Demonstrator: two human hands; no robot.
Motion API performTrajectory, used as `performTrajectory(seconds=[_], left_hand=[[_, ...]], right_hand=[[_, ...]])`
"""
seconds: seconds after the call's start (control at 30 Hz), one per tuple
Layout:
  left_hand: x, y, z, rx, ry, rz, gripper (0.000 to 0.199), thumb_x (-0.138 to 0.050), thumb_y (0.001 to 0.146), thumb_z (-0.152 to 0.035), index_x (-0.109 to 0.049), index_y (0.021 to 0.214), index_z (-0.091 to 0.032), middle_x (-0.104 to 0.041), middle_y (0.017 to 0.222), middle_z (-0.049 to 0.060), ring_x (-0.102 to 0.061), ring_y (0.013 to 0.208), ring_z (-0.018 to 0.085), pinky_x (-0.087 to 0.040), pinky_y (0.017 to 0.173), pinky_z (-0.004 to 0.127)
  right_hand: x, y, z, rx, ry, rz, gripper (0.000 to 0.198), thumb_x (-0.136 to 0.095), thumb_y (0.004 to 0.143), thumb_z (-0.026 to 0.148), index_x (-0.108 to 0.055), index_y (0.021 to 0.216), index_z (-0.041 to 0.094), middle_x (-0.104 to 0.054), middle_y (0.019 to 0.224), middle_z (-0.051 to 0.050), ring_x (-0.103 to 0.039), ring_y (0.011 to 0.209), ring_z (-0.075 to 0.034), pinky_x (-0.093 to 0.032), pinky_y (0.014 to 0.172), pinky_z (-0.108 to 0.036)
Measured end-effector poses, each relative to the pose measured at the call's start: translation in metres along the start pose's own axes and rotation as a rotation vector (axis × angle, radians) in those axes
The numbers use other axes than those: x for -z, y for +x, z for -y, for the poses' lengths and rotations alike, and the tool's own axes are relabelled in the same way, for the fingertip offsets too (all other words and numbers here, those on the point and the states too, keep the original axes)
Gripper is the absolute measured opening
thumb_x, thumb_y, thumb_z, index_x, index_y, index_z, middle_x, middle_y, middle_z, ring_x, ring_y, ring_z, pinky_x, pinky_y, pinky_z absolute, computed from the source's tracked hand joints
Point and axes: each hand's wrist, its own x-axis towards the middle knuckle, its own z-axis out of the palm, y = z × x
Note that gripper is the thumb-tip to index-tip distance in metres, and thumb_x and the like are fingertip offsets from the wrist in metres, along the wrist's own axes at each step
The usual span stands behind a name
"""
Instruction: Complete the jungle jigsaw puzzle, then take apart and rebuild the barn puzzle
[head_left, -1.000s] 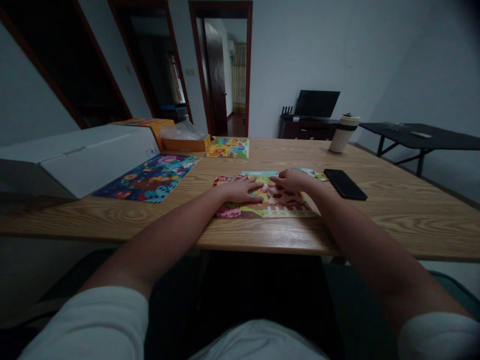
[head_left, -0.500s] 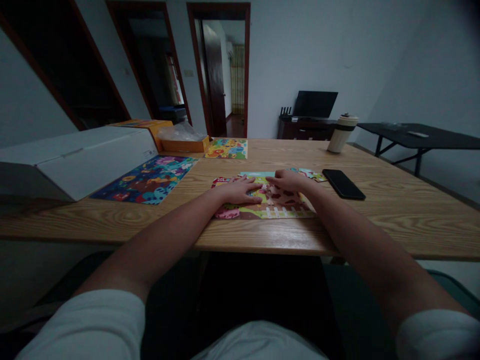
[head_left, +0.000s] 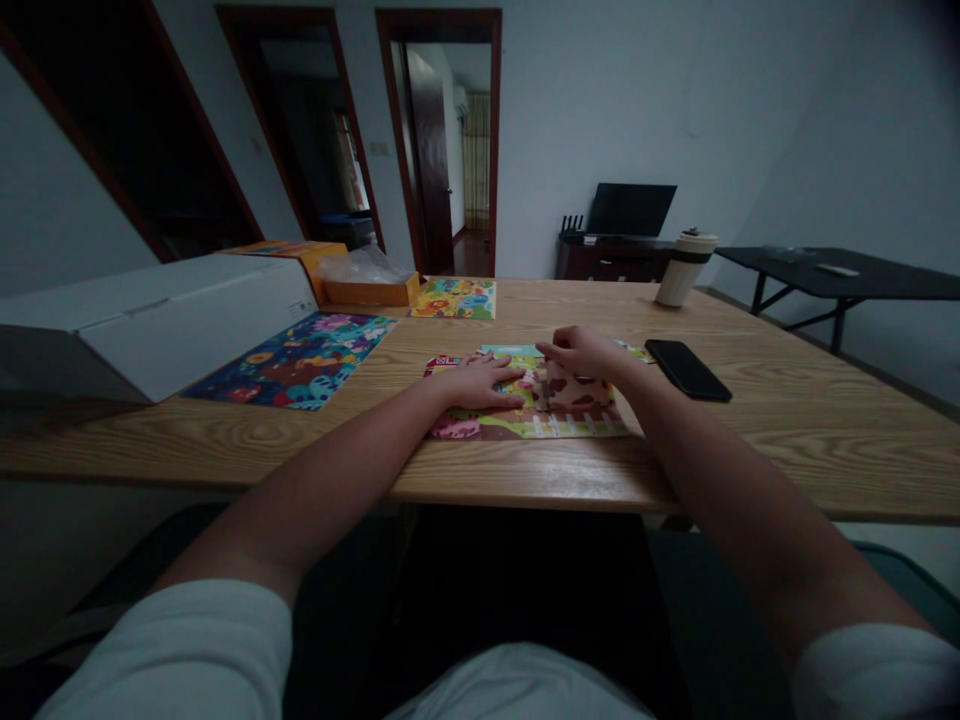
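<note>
Ahead of my left hand (head_left: pixel 484 383) and right hand (head_left: pixel 581 352), a lane of bare wood-grained brown table (head_left: pixel 540 317) ran between the bright, flat farm-picture jigsaw (head_left: pixel 574 426) and the flat yellow animal picture (head_left: pixel 454 300), room enough for either hand to slide through. To my right, the black rectangular phone (head_left: pixel 688 369) lay low enough to reach over, with open wood running back to the tall cream tumbler with a dark band (head_left: pixel 684 275). On my left, the flat dark-blue picture (head_left: pixel 296 360) let me pass above it, but the long white cardboard box (head_left: pixel 199 320) stood like a wall beside it.
</note>
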Motion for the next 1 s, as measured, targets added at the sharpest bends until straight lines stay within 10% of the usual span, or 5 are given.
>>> performTrajectory(seconds=[0.33, 0.5, 0.73, 1.0], left_hand=[[-0.001, 0.0, 0.0, 0.006, -0.018, -0.02, 0.08, -0.043, 0.082, -0.078, -0.037, 0.149, -0.036, -0.021, 0.159, 0.007, -0.017, 0.144, 0.039, -0.008, 0.114, 0.059], [0.004, 0.002, -0.013, -0.116, -0.293, -0.273, 0.074, -0.051, 0.087, -0.066, -0.043, 0.146, -0.022, -0.043, 0.148, 0.011, -0.041, 0.134, 0.03, -0.03, 0.112, 0.041], [0.008, 0.015, -0.033, -0.266, -0.632, -0.479, 0.028, -0.056, 0.088, -0.028, -0.065, 0.107, -0.01, -0.07, 0.1, 0.01, -0.063, 0.082, 0.018, -0.049, 0.073, 0.028], [0.008, 0.015, -0.028, -0.218, -0.715, -0.591, 0.026, -0.054, 0.09, -0.028, -0.068, 0.099, -0.008, -0.068, 0.09, 0.009, -0.06, 0.078, 0.016, -0.048, 0.069, 0.027]], right_hand=[[0.016, -0.013, 0.01, 0.061, -0.081, -0.383, 0.051, -0.041, 0.091, 0.062, -0.063, 0.084, 0.017, -0.065, 0.077, -0.008, -0.052, 0.066, -0.017, -0.027, 0.059, -0.028], [0.02, -0.021, 0.028, 0.231, -0.166, -0.514, 0.048, -0.037, 0.095, 0.056, -0.063, 0.087, 0.016, -0.064, 0.085, -0.01, -0.054, 0.077, -0.019, -0.03, 0.068, -0.029], [0.012, -0.02, 0.051, 0.451, -0.237, -0.502, 0.047, -0.032, 0.097, 0.05, -0.064, 0.092, 0.014, -0.062, 0.089, -0.013, -0.05, 0.086, -0.022, -0.033, 0.077, -0.032], [0.008, -0.012, 0.042, 0.537, -0.038, -0.475, 0.042, -0.037, 0.096, 0.046, -0.064, 0.096, 0.013, -0.062, 0.092, -0.012, -0.052, 0.089, -0.022, -0.037, 0.086, -0.034]])
